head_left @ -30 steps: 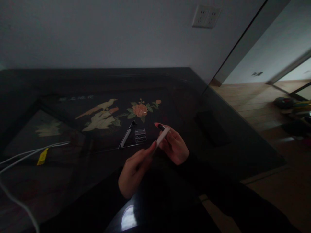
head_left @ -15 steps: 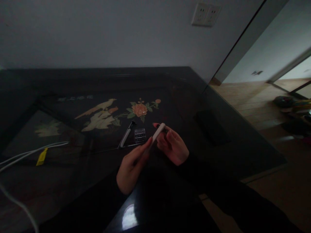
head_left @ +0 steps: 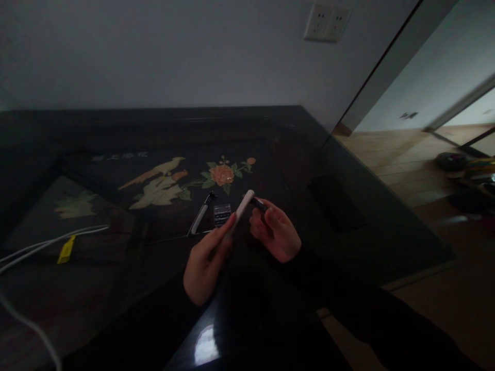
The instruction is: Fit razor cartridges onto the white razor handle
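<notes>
My left hand [head_left: 204, 263] is closed round the lower end of a slim white pen-like stick [head_left: 240, 211], which points up and to the right. My right hand [head_left: 275, 233] is closed just beside its top end, pinching a small dark piece [head_left: 258, 203] that sits apart from the white stick. Both hands hover over a glossy black table [head_left: 116, 288] with a painted bird and flower. On the table just beyond my hands lie a small clear box of dark pieces [head_left: 221, 214] and a thin silver and black tool [head_left: 201, 219].
White cables [head_left: 42, 246] with a yellow tag [head_left: 65, 249] run in from the left edge. A dark flat rectangle [head_left: 337, 202] lies on the table's right side. A wall socket [head_left: 327, 23] is on the wall above. Wooden floor and a doorway lie to the right.
The white stick has tilted and moved left and up with my left hand. The small dark piece in my right hand is now apart from the stick's tip.
</notes>
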### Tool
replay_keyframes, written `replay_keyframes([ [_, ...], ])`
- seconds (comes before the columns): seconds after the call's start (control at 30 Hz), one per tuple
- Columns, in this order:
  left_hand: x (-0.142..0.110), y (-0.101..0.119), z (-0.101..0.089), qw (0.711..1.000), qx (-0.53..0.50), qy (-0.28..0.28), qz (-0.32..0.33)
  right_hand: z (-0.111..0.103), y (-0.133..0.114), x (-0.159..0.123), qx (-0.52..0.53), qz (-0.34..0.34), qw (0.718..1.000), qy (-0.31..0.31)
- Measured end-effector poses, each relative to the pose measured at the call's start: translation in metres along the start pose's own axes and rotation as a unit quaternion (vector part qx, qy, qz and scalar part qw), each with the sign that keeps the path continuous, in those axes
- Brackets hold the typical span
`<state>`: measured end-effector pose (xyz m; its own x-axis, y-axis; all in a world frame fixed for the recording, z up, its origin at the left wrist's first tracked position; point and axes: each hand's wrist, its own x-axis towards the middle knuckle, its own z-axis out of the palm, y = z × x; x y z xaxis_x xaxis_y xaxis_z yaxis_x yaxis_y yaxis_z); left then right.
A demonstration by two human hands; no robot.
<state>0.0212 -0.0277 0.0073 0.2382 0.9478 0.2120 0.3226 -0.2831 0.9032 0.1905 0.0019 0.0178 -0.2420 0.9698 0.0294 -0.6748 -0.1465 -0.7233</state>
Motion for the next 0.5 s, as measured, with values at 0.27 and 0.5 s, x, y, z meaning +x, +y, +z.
replay_keyframes([
  [0.27, -0.0032, 0.0011, 0.0020, 0.998, 0.019, -0.041, 0.040, 0.0000, 0.0000, 0.0004, -0.027, 0.000, 0.999, 0.025],
  [0.5, -0.0033, 0.0025, 0.0032, 0.996, -0.009, -0.071, 0.054, -0.0027, 0.0004, 0.0006, -0.028, 0.009, 0.999, 0.020],
])
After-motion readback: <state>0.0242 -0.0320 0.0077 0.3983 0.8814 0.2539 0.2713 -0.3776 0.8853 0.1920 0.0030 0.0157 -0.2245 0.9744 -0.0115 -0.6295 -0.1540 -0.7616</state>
